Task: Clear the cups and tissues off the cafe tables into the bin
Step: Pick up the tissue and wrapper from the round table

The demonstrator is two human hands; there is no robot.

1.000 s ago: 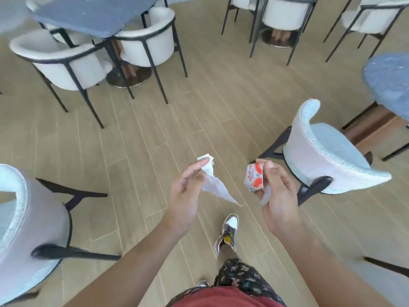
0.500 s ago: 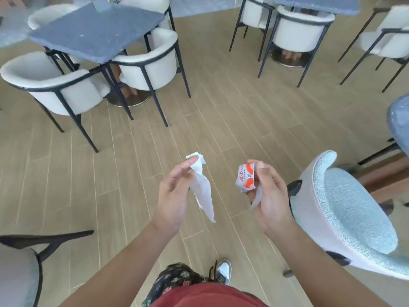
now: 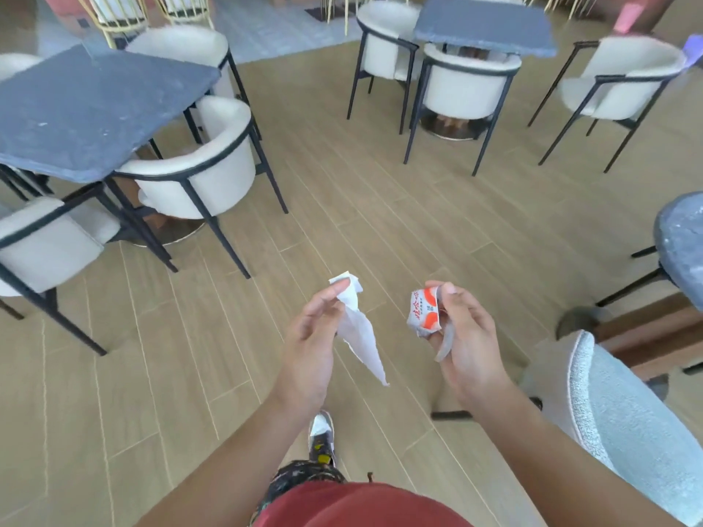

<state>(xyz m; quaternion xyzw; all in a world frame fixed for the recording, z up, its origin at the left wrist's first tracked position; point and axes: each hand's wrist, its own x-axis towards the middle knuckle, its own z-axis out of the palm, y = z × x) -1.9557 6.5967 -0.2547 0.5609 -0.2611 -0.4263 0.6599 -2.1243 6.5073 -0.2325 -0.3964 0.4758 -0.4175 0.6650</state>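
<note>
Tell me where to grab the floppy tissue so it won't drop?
Probably the crumpled top of the tissue, coming from the side, where the left hand pinches it. That part is bunched; the tail hangs loose and thin, so it could slip.

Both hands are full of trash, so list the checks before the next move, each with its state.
1. Left hand pinches the tissue: ok, though most of it hangs loose.
2. Right hand holds the crushed cup: ok.
3. Bin in sight: not ok, none shows.
4. Floor ahead walkable: ok, bare planks.
5. Chair by the right arm out of the step's way: cannot tell.
6. Litter left on the tables: cannot tell, tops blurred.
</note>
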